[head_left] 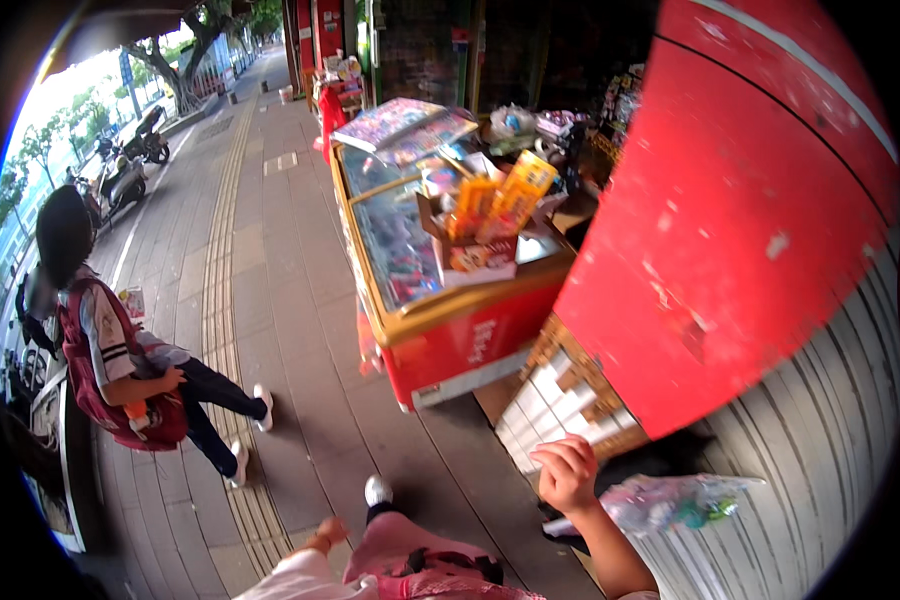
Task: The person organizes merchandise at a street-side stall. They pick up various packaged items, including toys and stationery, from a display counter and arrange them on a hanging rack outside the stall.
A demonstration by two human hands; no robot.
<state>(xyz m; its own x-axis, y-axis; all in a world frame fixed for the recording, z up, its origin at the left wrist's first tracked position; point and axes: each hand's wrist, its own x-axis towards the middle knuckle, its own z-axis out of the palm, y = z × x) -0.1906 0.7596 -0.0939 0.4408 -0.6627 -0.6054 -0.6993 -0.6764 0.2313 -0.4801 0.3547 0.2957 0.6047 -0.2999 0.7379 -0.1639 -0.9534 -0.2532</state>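
Note:
My right hand (568, 472) is raised at the lower right, its fingers loosely curled and nothing visible in them. Behind my right forearm is a clear plastic bag (671, 504) of colourful items, beside the corrugated shutter. Low at the bottom, my left hand (331, 531) hangs near my pink garment (394, 551); it is small and blurred, so its grip is unclear. Ahead stands a red chest freezer (465, 330) with a gold-coloured rim. On its glass top are an open cardboard box (474, 259) holding orange packets (523, 191) and some colourful flat packages or books (394, 124).
A red wall panel (690, 225) and grey corrugated shutter (802, 420) border the right side. A person with a dark red backpack (94, 360) walks at the left beside a tactile paving strip (221, 262). Motorbikes (124, 180) and a tree (176, 67) stand farther ahead.

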